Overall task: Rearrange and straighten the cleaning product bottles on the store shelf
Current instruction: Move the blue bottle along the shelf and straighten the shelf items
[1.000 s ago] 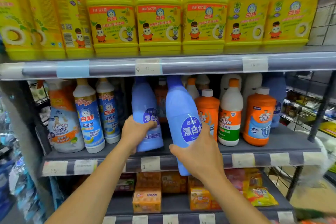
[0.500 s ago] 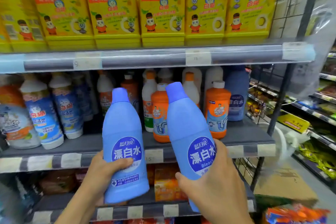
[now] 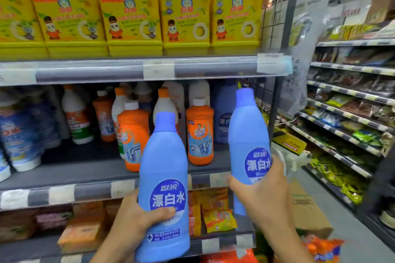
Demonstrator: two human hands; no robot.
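Currently, at the far left of the middle shelf (image 3: pixel 89 174), white bottles with blue labels (image 3: pixel 19 134) stand upright; they are blurred. Above them, yellow jugs (image 3: pixel 128 13) fill the top shelf in a row, labels facing you.

Your left hand (image 3: pixel 134 220) grips the left bleach bottle (image 3: pixel 164 156) by its lower body. The thumb (image 3: pixel 164 212) curls across the front just under the round label. The other fingers pass behind the bottle, so you cannot tell how they lie. This blue bottle is upright and off the shelf, held in front of the middle shelf's front edge.

A first orange bottle (image 3: pixel 132 132) with a white cap stands on the shelf just behind and left of it. A second orange bottle (image 3: pixel 199 134) stands on the shelf between the two held bottles. A third blue bottle (image 3: pixel 223 111) stands behind it at the back right of the shelf.

Your right hand (image 3: pixel 265 196) grips the right bleach bottle (image 3: pixel 245 132) around its lower half. The thumb lies on the left side and the fingers (image 3: pixel 276 163) curl round the right side beside the label. This bottle is near upright, held higher than the left one, off the shelf at its right end.

Further right, aisle shelves (image 3: pixel 352 113) carry packaged goods.
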